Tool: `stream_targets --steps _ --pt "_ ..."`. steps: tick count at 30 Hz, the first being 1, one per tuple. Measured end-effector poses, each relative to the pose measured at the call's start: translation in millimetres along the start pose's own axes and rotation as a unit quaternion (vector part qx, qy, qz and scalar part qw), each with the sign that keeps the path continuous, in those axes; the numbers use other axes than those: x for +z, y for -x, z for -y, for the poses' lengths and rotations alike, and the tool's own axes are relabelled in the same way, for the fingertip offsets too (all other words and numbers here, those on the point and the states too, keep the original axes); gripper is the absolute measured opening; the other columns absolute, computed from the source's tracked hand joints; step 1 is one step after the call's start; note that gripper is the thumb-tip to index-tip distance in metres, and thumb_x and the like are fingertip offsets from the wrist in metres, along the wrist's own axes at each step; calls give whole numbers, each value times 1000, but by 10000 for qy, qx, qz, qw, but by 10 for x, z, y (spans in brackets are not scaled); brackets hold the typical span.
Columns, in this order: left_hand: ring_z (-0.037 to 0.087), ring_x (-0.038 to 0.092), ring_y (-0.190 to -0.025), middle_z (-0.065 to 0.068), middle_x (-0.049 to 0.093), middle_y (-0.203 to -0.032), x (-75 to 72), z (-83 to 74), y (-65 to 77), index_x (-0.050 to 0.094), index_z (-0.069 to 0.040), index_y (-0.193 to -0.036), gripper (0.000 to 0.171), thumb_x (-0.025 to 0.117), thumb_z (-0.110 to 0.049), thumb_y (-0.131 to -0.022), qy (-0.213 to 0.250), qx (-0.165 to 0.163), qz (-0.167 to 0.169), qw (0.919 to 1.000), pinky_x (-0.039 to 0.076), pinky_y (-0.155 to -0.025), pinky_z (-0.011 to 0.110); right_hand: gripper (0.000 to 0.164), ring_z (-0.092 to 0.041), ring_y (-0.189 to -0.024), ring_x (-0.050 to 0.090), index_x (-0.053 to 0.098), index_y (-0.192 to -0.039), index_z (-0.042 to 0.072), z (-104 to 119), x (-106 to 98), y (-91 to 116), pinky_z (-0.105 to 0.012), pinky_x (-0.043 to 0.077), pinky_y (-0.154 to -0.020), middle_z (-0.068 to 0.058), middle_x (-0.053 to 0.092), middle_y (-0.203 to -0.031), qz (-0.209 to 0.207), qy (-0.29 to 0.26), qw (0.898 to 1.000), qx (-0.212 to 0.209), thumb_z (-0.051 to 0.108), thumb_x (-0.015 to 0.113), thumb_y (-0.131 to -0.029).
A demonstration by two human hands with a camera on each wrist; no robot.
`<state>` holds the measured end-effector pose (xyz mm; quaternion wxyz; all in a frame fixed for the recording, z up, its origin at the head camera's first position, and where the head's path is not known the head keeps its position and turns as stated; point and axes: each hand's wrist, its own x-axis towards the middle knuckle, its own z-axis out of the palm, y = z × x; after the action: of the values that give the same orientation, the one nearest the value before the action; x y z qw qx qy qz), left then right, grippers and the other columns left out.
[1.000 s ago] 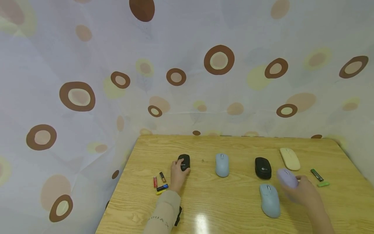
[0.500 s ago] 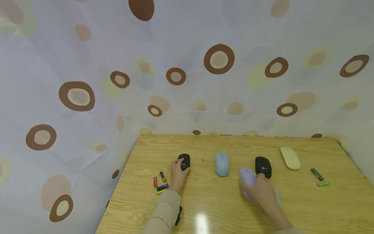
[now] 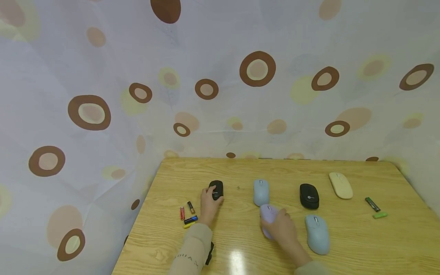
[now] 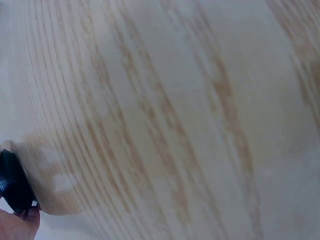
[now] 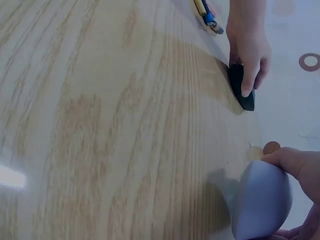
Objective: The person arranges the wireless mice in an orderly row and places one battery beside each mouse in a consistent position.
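A: Where is the purple mouse [image 3: 269, 214] to be found?

B: It is held in the right hand [image 3: 282, 227], just on the near side of the farther blue mouse [image 3: 261, 193]. In the right wrist view, a shadow is cast beside it on the tabletop [image 5: 115, 125], so it is probably held clear of the surface. Whether the two mice are touching cannot be told.

A: Why is it gripped that way?

B: It is taken across its width, between thumb and fingers, presumably because a smooth, domed shell is best secured by its sides.

A: Which way is it pointed?

B: The wheel end is directed away from the person. The long axis is laid roughly front to back, and the near end is partly covered by the hand.

A: What is done with the left hand [image 3: 209, 204]?

B: A black mouse [image 3: 217, 187] is gripped by it, fingers and thumb set about the near part, perhaps so that the mouse is steadied. Its long axis is also aligned away from the person.

A: And the batteries?

B: Four batteries [image 3: 191, 220] are loosely clustered beside the left forearm, and two green batteries [image 3: 372, 204] are laid far to the right. Both groups seem to be placed outside the mice so that neither is mixed among them.
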<state>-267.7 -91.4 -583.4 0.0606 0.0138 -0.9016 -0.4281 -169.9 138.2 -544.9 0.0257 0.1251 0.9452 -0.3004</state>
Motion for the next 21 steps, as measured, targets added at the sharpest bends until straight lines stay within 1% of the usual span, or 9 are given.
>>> stream_targets --steps 3,7,12,21 --pt "38 46 -110 22 45 -118 7 8 -2 54 -4 -124 50 71 -18 -80 12 1 -5 10000 43 -90 48 77 -38 -70 55 38 -107 -21 15 61 11 -46 47 -56 -31 51 -84 -62 158 9998 -70 38 70 -70" --pt "38 46 -110 22 45 -118 14 12 5 54 -4 -124 50 71 -17 -80 22 -6 -24 10000 43 -90 48 73 -37 -68 55 40 -103 -19 16 161 16 -46 47 -56 -29 50 -81 -216 281 9993 -153 37 73 -68" --pt "39 45 -111 22 44 -119 10 1 10 53 -5 -124 49 71 -17 -80 14 -12 -22 10000 42 -91 48 71 -34 -67 53 40 -99 -15 36 266 19 -44 47 -55 -26 49 -79 -251 277 9991 -216 38 76 -66" --pt "38 46 -109 22 45 -118 12 4 18 54 -4 -124 49 71 -17 -79 -81 26 -36 10000 43 -89 48 68 -30 -64 51 40 -95 -11 86 336 28 -39 45 -49 -22 47 -77 -358 289 9986 -270 39 76 -67"
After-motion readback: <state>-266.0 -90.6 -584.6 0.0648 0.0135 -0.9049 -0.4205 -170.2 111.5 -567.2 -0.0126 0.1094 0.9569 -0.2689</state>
